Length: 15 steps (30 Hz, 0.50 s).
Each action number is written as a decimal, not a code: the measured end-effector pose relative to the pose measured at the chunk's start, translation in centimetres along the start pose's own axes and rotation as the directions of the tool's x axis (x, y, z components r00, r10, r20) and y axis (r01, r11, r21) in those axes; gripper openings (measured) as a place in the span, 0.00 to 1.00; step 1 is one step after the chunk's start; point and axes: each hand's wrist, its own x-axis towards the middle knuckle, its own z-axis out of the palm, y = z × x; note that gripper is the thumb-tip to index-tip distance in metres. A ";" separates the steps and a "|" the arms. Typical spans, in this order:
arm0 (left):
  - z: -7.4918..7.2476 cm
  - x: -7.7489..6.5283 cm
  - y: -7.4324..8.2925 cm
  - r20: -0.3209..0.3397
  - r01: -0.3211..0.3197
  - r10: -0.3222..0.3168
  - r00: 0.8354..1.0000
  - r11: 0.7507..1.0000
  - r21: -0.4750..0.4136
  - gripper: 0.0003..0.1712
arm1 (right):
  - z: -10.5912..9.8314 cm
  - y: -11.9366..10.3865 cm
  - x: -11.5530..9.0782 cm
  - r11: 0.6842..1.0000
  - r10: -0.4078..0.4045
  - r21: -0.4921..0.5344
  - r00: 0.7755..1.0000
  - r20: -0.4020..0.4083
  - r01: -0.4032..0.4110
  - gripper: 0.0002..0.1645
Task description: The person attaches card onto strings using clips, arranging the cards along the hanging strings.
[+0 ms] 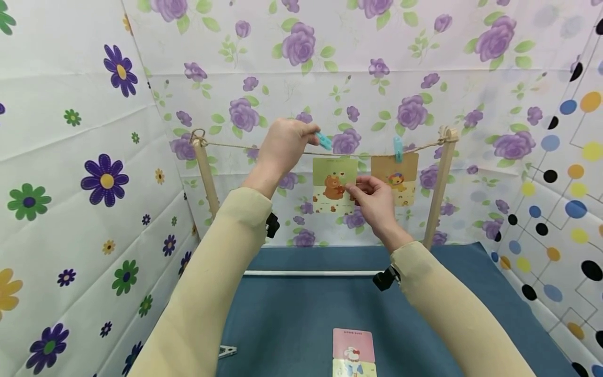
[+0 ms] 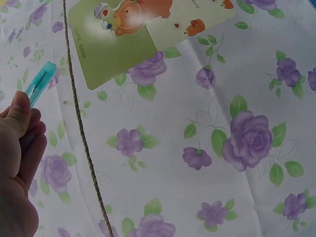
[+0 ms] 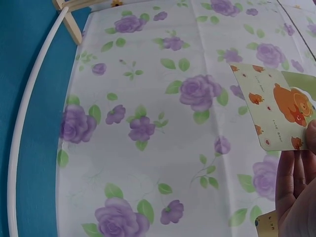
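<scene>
My left hand point(image 1: 288, 144) pinches a light-blue clothespin point(image 1: 323, 140) just above a twine line point(image 1: 264, 148); the left wrist view shows the clothespin point(image 2: 42, 84) apart from the twine point(image 2: 81, 123). With thumb and fingers, my right hand point(image 1: 377, 201) holds the right edge of a green and cream bear card point(image 1: 333, 183). That card hangs upright with its top edge close to the twine. To its right, a brown and yellow lion card point(image 1: 402, 175) is clipped to the line by another blue clothespin point(image 1: 398, 149).
Wooden posts point(image 1: 205, 175) point(image 1: 440, 188) carry the twine at both ends, with a white rod point(image 1: 313, 273) low between them. On the blue table point(image 1: 282, 314) lie a pink and yellow card point(image 1: 353, 351) and a whitish clothespin point(image 1: 227, 351). Patterned cloth walls surround the table.
</scene>
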 end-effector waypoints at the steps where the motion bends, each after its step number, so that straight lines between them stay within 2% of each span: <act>1: 0.0 0.0 0.0 0.007 0.021 -0.021 1.000 0.999 -0.032 0.15 | 0.0 -0.1 0.0 1.000 0.001 0.004 1.000 0.000 -0.001 0.17; 4: 0.1 0.0 -0.1 0.013 0.068 -0.067 0.998 0.993 -0.098 0.15 | 0.0 -0.3 0.0 1.000 0.002 0.010 1.000 -0.004 -0.002 0.17; 6: 0.2 0.0 -0.2 0.015 0.086 -0.085 0.996 0.990 -0.112 0.15 | 0.0 -0.3 0.0 1.000 0.002 0.010 1.000 -0.006 -0.002 0.17; 15: 0.6 0.2 0.2 0.042 0.072 -0.071 0.997 0.997 -0.040 0.14 | 0.1 -0.4 0.0 1.000 0.005 0.019 1.000 -0.026 -0.004 0.14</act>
